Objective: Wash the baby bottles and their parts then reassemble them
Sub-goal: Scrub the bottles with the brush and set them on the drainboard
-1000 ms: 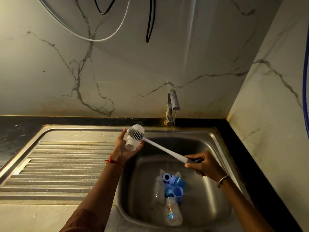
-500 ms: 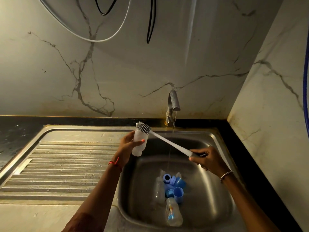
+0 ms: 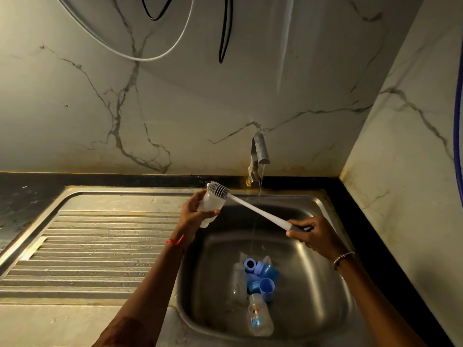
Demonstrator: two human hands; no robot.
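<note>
Bottle (image 3: pixel 209 205): clear, up over the left edge of the sink, tilted, upper end toward the wall.
Left hand (image 3: pixel 193 216): wrapped round the bottle's body, thumb across the front; best kept firm without squeezing, turning slowly to meet the bristles.
Brush (image 3: pixel 250 209): bristle head pressed on the bottle's upper end; inside or outside, cannot tell. Short strokes and a twist, no flicking.
Tap (image 3: pixel 259 151): running thin, missing the bottle; worth moving under it to rinse.
Sink (image 3: pixel 300 296): holding another bottle (image 3: pixel 259 318) and blue caps (image 3: pixel 263 274) on its floor, unwashed by the look of it.
Right hand (image 3: pixel 318 236): closed round the brush's dark handle end; gripping nearer the head probably steadier.
</note>
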